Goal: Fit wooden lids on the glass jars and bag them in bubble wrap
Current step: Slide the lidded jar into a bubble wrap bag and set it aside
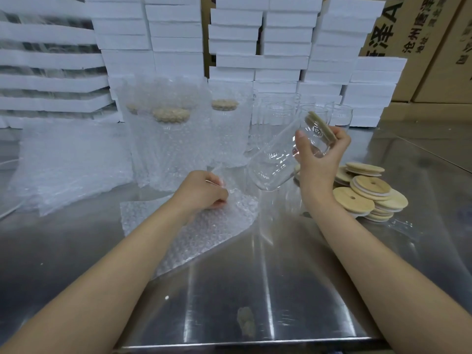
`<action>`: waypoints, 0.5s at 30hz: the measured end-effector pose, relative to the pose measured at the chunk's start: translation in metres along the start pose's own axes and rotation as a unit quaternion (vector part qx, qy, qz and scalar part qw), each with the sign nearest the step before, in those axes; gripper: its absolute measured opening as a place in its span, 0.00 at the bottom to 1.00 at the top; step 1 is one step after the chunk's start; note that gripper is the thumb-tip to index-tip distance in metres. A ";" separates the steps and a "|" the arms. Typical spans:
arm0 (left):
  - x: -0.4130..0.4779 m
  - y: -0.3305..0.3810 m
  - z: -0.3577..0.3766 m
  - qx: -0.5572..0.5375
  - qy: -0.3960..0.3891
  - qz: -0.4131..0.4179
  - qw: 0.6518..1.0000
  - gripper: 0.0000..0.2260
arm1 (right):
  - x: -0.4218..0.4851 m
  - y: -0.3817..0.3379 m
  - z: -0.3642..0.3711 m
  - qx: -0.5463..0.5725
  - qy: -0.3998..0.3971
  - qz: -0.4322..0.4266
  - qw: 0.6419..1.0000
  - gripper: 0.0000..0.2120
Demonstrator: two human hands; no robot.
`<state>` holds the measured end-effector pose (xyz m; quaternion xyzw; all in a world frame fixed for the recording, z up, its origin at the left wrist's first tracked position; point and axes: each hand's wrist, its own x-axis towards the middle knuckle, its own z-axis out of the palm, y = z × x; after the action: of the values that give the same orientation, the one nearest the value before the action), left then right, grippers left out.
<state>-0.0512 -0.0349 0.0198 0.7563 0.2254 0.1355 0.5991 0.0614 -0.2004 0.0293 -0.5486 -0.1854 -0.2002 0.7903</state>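
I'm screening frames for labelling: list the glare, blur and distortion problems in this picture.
Head view: bright glare streaks on the steel table; wide-angle distortion bends the foam box stacks at the left edge; the glass jar in the right hand reads faint against the clutter behind; the bubble-wrap bag gripped by the left hand washes out pale.

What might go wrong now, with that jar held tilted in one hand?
The right hand alone holds the glass jar tilted in the air; a slip could drop it onto the steel table. Its wooden lid is tilted too and might pop off if loosely seated. The left hand grips the bubble wrap bag lying flat, so the jar may snag at its mouth.
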 end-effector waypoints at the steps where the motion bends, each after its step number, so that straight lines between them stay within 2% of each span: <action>1: 0.000 0.000 0.001 -0.007 -0.011 -0.003 1.000 0.07 | -0.001 0.001 0.001 0.017 0.001 0.014 1.000 0.21; 3: -0.002 0.002 0.003 -0.025 -0.031 -0.001 0.999 0.05 | -0.003 0.001 0.005 0.046 0.016 0.045 0.998 0.22; 6: -0.005 0.006 0.009 -0.047 -0.045 0.015 0.998 0.06 | -0.007 0.000 0.013 0.105 0.037 0.114 0.987 0.22; 9: -0.004 0.009 0.014 -0.082 0.012 0.058 0.995 0.09 | -0.009 -0.001 0.017 0.137 0.040 0.152 0.978 0.23; 12: -0.001 0.010 0.008 -0.120 0.075 0.099 0.985 0.09 | -0.010 0.000 0.018 0.113 0.022 0.156 0.981 0.23; 15: 0.001 0.010 0.003 -0.138 0.062 0.122 0.981 0.09 | -0.010 0.000 0.017 0.087 0.028 0.169 0.981 0.24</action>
<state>-0.0477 -0.0386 0.0285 0.6783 0.1473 0.2836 0.6617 0.0515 -0.1837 0.0298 -0.4952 -0.0844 -0.0628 0.8624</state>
